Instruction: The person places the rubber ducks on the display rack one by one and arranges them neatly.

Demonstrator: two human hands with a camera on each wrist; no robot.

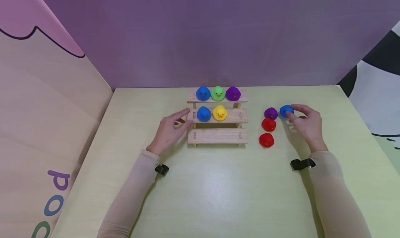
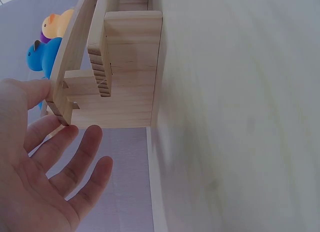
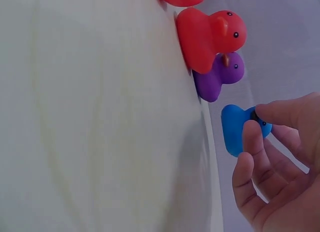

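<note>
On the right, my right hand (image 1: 307, 125) pinches a blue rubber duck (image 1: 286, 111) between thumb and fingers. The right wrist view shows the fingertips on the head of that blue duck (image 3: 234, 131). My left hand (image 1: 170, 128) grips the left end of the middle step of a three-step wooden rack (image 1: 218, 136). In the left wrist view the thumb and fingers of the left hand (image 2: 45, 167) are at the two faces of the plank's end. A blue duck (image 1: 204, 114) and a yellow duck (image 1: 220, 113) sit on that middle step.
The rack's top step carries a blue duck (image 1: 203, 93), a green duck (image 1: 218, 93) and a purple duck (image 1: 233, 94). Right of the rack, a purple duck (image 1: 271, 113) and two red ducks (image 1: 268, 124) stand in a column on the table (image 1: 218, 196). A purple wall (image 1: 218, 36) rises behind.
</note>
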